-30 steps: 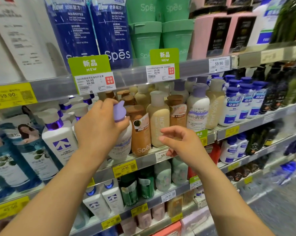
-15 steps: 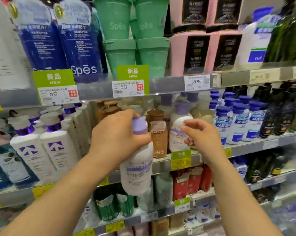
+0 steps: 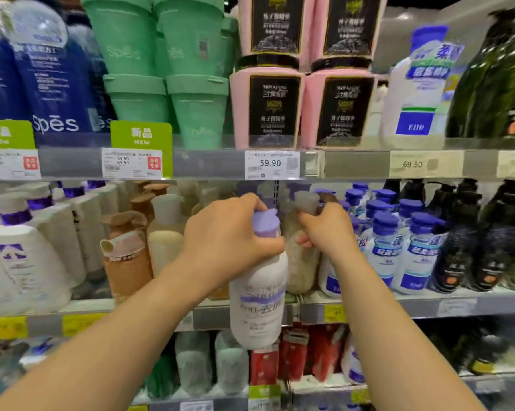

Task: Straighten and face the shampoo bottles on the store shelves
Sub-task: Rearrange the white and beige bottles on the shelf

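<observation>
My left hand (image 3: pixel 229 241) grips the neck of a white shampoo bottle (image 3: pixel 259 304) with a purple cap, held upright in the air in front of the middle shelf edge (image 3: pixel 369 307). Its label faces me. My right hand (image 3: pixel 327 229) reaches into the middle shelf and grips a beige bottle with a grey cap (image 3: pixel 300 262) standing there. Just left of the held bottle stand a cream bottle (image 3: pixel 164 238) and a brown bottle (image 3: pixel 126 259) on the same shelf.
White bottles with purple collars (image 3: pixel 28 256) fill the shelf's left; blue-capped white bottles (image 3: pixel 410 250) and dark pump bottles (image 3: pixel 463 247) stand to the right. Green and pink tubs (image 3: pixel 268 108) sit on the shelf above. Red and pale bottles (image 3: pixel 294 354) line the shelf below.
My left hand has pulled the purple-capped bottle off the shelf and carried it right. My right hand rose from below the shelf and took hold of the beige bottle.
</observation>
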Motion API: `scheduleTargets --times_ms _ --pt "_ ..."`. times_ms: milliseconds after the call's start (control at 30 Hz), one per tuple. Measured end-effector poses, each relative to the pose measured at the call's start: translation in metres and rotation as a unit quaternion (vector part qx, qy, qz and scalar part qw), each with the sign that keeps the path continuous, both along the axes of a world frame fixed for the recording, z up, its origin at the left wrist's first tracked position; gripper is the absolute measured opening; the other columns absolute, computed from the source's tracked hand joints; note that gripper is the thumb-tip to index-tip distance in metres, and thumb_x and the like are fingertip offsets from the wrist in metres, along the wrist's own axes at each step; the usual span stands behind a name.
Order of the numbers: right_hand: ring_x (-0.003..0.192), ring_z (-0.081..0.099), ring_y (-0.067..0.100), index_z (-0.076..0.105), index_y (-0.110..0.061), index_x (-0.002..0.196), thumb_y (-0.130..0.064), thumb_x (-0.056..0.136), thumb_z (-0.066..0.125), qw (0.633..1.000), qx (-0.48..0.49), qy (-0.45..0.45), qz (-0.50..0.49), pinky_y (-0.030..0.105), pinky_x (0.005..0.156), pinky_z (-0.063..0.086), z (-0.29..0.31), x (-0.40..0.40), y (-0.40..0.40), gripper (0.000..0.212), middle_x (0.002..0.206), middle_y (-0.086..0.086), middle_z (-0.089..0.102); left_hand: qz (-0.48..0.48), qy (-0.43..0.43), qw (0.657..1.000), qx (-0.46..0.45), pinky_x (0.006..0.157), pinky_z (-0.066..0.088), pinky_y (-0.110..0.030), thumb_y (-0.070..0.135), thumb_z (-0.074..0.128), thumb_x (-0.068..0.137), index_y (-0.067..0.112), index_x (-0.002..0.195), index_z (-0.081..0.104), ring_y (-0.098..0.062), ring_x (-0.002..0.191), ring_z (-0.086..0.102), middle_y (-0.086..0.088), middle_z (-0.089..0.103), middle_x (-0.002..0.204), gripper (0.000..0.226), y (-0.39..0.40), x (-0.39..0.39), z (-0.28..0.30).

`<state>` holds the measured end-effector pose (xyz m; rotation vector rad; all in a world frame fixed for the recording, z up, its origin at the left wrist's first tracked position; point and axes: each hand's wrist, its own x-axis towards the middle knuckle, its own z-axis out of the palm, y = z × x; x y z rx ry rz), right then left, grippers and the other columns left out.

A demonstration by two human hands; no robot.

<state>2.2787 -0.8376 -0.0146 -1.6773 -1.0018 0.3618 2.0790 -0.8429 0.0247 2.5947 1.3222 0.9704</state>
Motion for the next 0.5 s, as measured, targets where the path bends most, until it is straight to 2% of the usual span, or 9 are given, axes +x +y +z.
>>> scheduleTargets --times_ms 67,133,233,300,367,500 --pt "0.055 0.072 0.027 0.052 -0.022 0.089 -0.019 0.093 0.064 1.000 -0.005 0.003 0.022 0.037 0.050 0.059 0.003 0.000 0.002 0.013 0.075 0.012 0.071 0.012 0.002 1.000 0.006 0.066 0.042 -0.028 0.064 0.065 0.066 0.039 0.102 0.058 -0.012 0.091 0.059 0.014 0.065 0.098 0.044 -0.001 0.011 0.000" --pt "0.055 0.072 0.026 0.058 -0.018 0.092 -0.024 0.090 0.066 0.999 -0.005 -0.040 0.015 0.034 0.047 0.057 0.001 0.001 0.003 0.010 0.079 0.009 0.071 0.018 -0.003 1.000 0.009 0.067 0.045 -0.029 0.065 0.064 0.066 0.039 0.101 0.058 -0.012 0.090 0.058 0.015 0.064 0.096 0.044 -0.002 0.019 0.000" --pt "0.059 0.071 0.024 0.064 -0.017 0.097 -0.032 0.077 0.071 0.995 0.002 -0.097 -0.016 0.040 0.059 0.060 -0.003 0.005 -0.002 0.025 0.081 0.002 0.072 0.029 -0.011 0.999 0.006 0.065 0.044 -0.028 0.062 0.066 0.066 0.040 0.101 0.058 -0.010 0.086 0.057 0.016 0.064 0.093 0.042 -0.004 0.027 -0.001" --pt "0.059 0.070 0.019 0.063 -0.020 0.096 -0.037 0.074 0.077 0.996 0.018 -0.083 -0.018 0.042 0.062 0.061 -0.006 0.007 -0.011 0.031 0.080 -0.003 0.071 0.035 -0.018 0.999 0.008 0.063 0.041 -0.027 0.062 0.067 0.067 0.040 0.101 0.058 -0.009 0.083 0.056 0.017 0.062 0.090 0.042 -0.005 0.031 -0.001" --pt "0.070 0.070 0.016 0.060 -0.028 0.097 -0.036 0.071 0.083 0.998 0.045 -0.053 -0.005 0.042 0.062 0.061 -0.011 0.008 -0.022 0.036 0.086 -0.009 0.071 0.039 -0.022 0.999 0.011 0.062 0.039 -0.027 0.063 0.067 0.066 0.040 0.100 0.059 -0.008 0.081 0.054 0.018 0.061 0.088 0.042 -0.007 0.034 0.000" --pt "0.079 0.070 0.012 0.060 -0.036 0.091 -0.032 0.070 0.087 0.994 0.102 0.022 0.024 0.030 0.046 0.055 -0.017 0.010 -0.046 0.035 0.092 -0.010 0.075 0.033 -0.024 0.999 0.017 0.061 0.040 -0.027 0.065 0.069 0.065 0.042 0.100 0.058 -0.007 0.081 0.054 0.018 0.061 0.087 0.043 -0.011 0.037 0.001"
